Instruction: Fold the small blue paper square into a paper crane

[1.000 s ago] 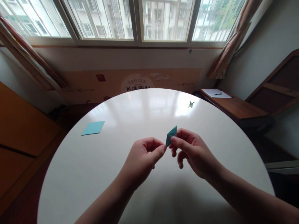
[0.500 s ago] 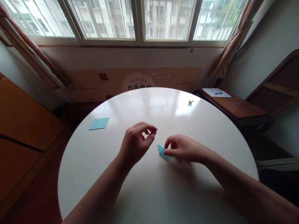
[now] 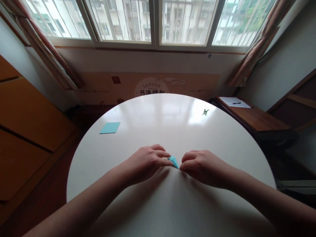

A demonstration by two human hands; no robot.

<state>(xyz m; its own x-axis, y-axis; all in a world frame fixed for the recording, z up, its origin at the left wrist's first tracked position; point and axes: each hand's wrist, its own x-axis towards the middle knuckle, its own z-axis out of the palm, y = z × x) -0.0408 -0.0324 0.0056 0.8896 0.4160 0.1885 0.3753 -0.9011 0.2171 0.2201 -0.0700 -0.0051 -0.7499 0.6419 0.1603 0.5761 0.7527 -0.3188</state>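
A small folded piece of light-blue origami paper lies on the white round table between my hands. My left hand is closed on its left side, with the fingers covering part of it. From the other side, my right hand is closed, its pinched fingertips at the paper's pointed lower right tip. The thumbs are largely hidden.
A flat light-blue square of paper lies at the table's left. Toward the back right stands a small green folded-paper figure. Beyond the table's right edge, a brown wooden desk holds a white sheet and a pen.
My left hand has come down from above the table onto the left side of the folded paper. The right fingers have shifted to its lower tip. The view has turned slightly left.
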